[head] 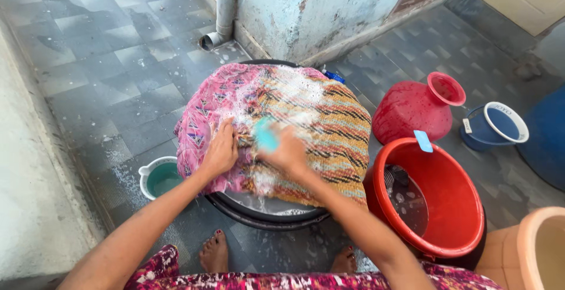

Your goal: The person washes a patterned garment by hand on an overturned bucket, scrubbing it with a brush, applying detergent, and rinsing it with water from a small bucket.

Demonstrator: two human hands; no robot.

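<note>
Head view: right hand fingers grip turquoise bar; left hand flat on sudsy patterned cloth.

The patterned cloth is draped over a round dark basin, sopping wet and foamy, pink print toward 9 o'clock and orange with dark wavy stripes toward 3 o'clock. It hangs over the basin's rim. A turquoise scrub brush, blurred, sits on the cloth near its middle, slightly toward 6 o'clock.
</note>
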